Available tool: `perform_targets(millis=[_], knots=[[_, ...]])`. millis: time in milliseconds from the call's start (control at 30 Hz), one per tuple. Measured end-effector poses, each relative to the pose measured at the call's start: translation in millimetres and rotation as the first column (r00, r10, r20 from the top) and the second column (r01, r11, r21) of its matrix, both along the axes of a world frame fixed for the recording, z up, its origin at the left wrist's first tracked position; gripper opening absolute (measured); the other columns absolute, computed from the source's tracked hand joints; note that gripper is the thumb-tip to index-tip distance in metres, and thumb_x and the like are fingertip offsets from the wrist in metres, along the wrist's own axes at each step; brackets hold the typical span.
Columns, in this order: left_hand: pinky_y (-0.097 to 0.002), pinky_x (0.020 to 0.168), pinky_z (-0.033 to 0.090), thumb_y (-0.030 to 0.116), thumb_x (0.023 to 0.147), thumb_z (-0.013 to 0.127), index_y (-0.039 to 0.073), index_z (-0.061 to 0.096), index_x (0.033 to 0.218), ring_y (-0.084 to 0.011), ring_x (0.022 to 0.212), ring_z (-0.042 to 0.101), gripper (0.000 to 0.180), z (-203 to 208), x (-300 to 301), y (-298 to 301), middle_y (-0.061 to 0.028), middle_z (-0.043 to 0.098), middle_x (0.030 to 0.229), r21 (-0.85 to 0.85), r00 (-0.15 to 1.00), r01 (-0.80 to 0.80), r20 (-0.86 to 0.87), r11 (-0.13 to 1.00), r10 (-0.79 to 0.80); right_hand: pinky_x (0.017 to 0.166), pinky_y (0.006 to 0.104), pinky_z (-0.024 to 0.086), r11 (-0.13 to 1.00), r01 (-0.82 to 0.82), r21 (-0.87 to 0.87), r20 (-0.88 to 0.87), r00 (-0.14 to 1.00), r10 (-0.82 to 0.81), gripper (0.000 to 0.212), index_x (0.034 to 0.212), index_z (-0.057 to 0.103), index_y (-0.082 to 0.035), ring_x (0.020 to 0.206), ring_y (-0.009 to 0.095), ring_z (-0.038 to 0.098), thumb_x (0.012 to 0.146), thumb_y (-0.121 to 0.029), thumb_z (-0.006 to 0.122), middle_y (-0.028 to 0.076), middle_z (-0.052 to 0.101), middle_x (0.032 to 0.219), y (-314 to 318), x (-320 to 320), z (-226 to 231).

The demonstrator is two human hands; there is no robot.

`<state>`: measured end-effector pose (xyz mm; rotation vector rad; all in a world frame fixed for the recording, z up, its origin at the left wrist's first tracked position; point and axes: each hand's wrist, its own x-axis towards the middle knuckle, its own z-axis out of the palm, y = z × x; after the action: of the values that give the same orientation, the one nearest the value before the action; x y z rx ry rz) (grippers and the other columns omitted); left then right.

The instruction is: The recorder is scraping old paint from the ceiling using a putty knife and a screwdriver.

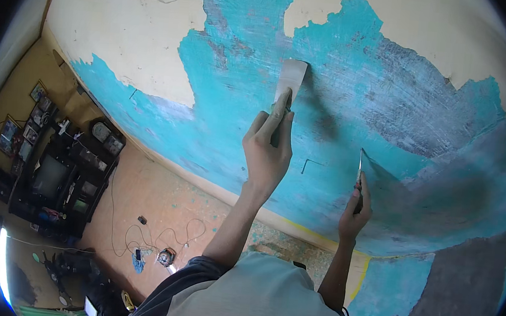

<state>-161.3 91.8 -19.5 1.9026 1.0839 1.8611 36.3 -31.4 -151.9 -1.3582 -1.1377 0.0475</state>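
My left hand [269, 144] is closed round the handle of a wide putty knife [292, 76], its index finger stretched along the blade. The blade points up at the wall [234, 96], where patchy turquoise paint shows below a torn-edged cream layer. Whether the blade's edge touches the wall I cannot tell. Lower and to the right, my right hand [354, 212] grips a second scraper [361, 162] by its dark handle. Its thin metal blade is seen nearly edge-on, with the tip close to the wall and a shadow beside it.
Paint flakes lie on the orange-brown floor [160, 189] along the wall's foot. Cords and a round metallic device [166, 256] are on the floor at left. A dark cabinet with a television [50, 176] stands far left. Bare grey plaster [439, 301] shows at lower right.
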Motion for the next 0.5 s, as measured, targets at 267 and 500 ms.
perform_targets(millis=[267, 500], knots=[[-0.0298, 0.053, 0.038, 0.005, 0.103, 0.062, 0.006, 0.067, 0.139, -0.0081, 0.063, 0.045, 0.036, 40, -9, 18, -0.0071, 0.059, 0.073, 0.123, 0.996, -0.033, -0.080, 0.992, 0.043, 0.067, 0.0212, 0.040, 0.998, 0.065, -0.022, 0.031, 0.997, -0.064, 0.038, 0.144, 0.061, -0.003, 0.074, 0.006, 0.049, 0.108, -0.013, 0.052, 0.005, 0.072, 0.110, -5, 3, -2], [-0.0314, 0.051, 0.035, 0.005, 0.101, 0.064, 0.009, 0.067, 0.140, -0.0098, 0.059, 0.044, 0.039, 37, -9, 5, -0.0072, 0.057, 0.071, -0.003, 0.998, 0.031, -0.059, 1.000, -0.031, 0.067, 0.0225, 0.040, 0.998, 0.050, 0.041, 0.036, 0.998, -0.051, 0.038, 0.143, 0.062, -0.003, 0.076, 0.006, 0.050, 0.107, -0.014, 0.054, 0.005, 0.072, 0.105, 0, 3, -2]])
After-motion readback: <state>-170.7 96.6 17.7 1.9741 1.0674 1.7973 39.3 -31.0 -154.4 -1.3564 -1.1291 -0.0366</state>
